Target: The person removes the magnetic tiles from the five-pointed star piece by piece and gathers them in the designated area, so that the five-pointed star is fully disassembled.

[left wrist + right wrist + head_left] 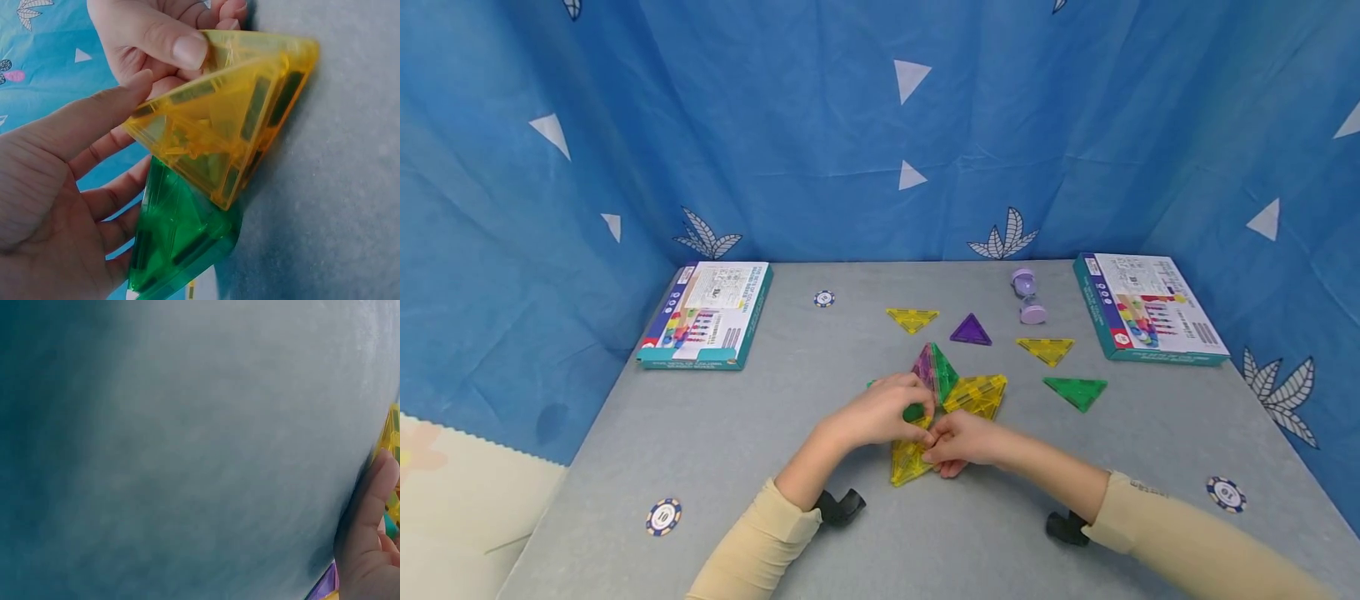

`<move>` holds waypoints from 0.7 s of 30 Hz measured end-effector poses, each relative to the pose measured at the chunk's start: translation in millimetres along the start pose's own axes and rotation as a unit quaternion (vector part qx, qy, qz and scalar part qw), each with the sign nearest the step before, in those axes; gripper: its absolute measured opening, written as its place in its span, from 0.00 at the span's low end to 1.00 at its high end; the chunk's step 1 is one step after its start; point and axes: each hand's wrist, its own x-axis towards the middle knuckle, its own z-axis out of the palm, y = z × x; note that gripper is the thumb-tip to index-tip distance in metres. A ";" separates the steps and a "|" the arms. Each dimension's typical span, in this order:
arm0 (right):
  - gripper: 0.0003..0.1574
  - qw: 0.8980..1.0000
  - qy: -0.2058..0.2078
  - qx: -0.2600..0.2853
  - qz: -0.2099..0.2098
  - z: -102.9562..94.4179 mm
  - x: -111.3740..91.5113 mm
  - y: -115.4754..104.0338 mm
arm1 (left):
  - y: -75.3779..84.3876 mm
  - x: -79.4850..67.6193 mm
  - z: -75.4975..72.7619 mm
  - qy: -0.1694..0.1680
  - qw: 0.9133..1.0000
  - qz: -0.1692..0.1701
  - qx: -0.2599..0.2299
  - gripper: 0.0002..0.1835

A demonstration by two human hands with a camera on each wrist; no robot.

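A see-through yellow magnetic-tile pyramid [907, 463] stands in front of both hands. My left hand [886, 408] pinches one of its corners between thumb and fingers, the thumb tip on the upper edge in the left wrist view. From the other side my right hand [967, 440] grips the same pyramid, its thumb [189, 51] flat on a face. Under my left fingers sits a green tile piece [178, 234], right against the yellow one. Just behind the hands stand a purple-and-green pyramid [937, 371] and a second yellow tile shape [981, 392].
Loose triangle tiles lie farther back: yellow [913, 319], purple [972, 330], another yellow tile [1047, 350] and green [1077, 392]. A purple hourglass [1028, 297] is behind them. Flat boxes lie at left [706, 317] and right [1152, 310]. Chips, one near-left chip [663, 517], dot the grey table.
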 end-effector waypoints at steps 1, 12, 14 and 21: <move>0.09 1.000 0.002 -0.002 0.000 -0.7 -0.3 0.2 | -0.4 0.0 -0.4 -0.001 1.000 0.003 -0.002 0.13; 0.07 0.999 0.008 -0.037 0.011 -8.2 -3.2 -0.7 | -11.7 -2.6 -7.9 -0.039 0.996 0.051 -0.068 0.13; 0.06 0.999 0.008 -0.046 0.014 -9.9 -3.3 -0.7 | -12.6 -3.8 -10.3 -0.042 0.994 0.058 -0.086 0.11; 0.07 0.998 0.002 -0.055 0.021 -13.3 -3.8 0.4 | -13.6 -12.0 -24.3 -0.074 0.972 0.078 -0.210 0.07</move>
